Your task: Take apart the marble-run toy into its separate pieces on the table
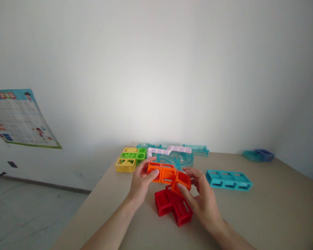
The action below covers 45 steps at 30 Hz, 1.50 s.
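Observation:
Both hands hold orange open-frame cube blocks (168,173) above the table. My left hand (142,178) grips the left end of the row, thumb on the near side. My right hand (200,196) pinches the rightmost cube, which sits at an angle to the other two; I cannot tell whether it is joined to them. Just below, red cube blocks (173,205) lie on the table, partly hidden behind the orange ones. A teal row of three cube frames (229,180) lies to the right of my right hand.
Yellow blocks (126,165) and green blocks (141,155) stand at the back left of the table (273,208). Behind my hands are a lilac zigzag piece (169,150) and clear teal track parts (185,159). A blue tray-like piece (265,155) sits far right, near the wall.

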{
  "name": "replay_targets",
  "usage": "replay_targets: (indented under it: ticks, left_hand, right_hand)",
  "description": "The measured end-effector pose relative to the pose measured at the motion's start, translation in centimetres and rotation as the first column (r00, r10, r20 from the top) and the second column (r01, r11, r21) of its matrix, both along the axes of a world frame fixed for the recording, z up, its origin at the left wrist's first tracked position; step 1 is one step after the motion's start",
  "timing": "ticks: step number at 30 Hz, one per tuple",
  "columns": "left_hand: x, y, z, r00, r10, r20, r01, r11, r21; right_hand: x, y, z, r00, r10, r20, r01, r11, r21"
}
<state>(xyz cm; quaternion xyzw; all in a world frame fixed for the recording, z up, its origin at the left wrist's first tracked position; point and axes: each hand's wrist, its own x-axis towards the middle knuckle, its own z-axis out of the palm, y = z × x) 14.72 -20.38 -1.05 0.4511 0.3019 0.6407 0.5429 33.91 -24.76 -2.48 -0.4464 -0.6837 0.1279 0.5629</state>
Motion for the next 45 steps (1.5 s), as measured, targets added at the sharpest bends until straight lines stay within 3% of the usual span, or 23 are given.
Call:
replay_targets:
  ticks: [6, 11, 19, 28, 33, 36, 39, 45]
  left_hand:
    - [-0.08, 0.23, 0.36, 0.989, -0.036, 0.143, 0.036, 0.999, 0.006]
    - [-0.30, 0.13, 0.46, 0.992, -0.047, 0.115, 0.047, 0.999, 0.006]
    - [-0.31, -0.60, 0.80, 0.991, -0.122, 0.055, 0.123, 0.992, -0.017]
    - [-0.25, -0.17, 0.71, 0.977, -0.124, 0.173, 0.125, 0.992, 0.008]
    - [-0.15, -0.45, 0.43, 0.992, -0.127, -0.005, 0.127, 0.992, 0.026]
    - [0.07, -0.59, 0.22, 0.987, -0.131, -0.098, 0.131, 0.991, -0.002]
    - [0.17, -0.50, 0.22, 0.991, -0.091, -0.095, 0.089, 0.996, -0.023]
    - [-0.32, 0.19, 0.40, 0.998, -0.003, -0.061, -0.001, 0.997, -0.074]
  right_hand:
    - [-0.18, -0.40, 0.33, 0.995, 0.095, -0.017, -0.095, 0.995, 0.016]
    - [-0.27, -0.26, 0.16, 0.997, 0.073, -0.036, -0.072, 0.997, 0.023]
    - [0.10, 0.02, -0.01, 0.992, 0.047, -0.118, -0.060, 0.992, -0.108]
    - [-0.13, -0.25, -0.18, 0.980, 0.128, -0.150, -0.147, 0.981, -0.124]
    - [-0.47, -0.14, -0.26, 0.953, 0.145, -0.266, -0.188, 0.971, -0.145]
    - [-0.55, -0.11, -0.25, 0.952, 0.134, -0.275, -0.168, 0.980, -0.104]
    - [-0.47, -0.04, -0.33, 0.967, 0.102, -0.233, -0.125, 0.988, -0.088]
    - [0.21, 0.45, -0.38, 0.995, -0.101, 0.022, 0.101, 0.994, 0.033]
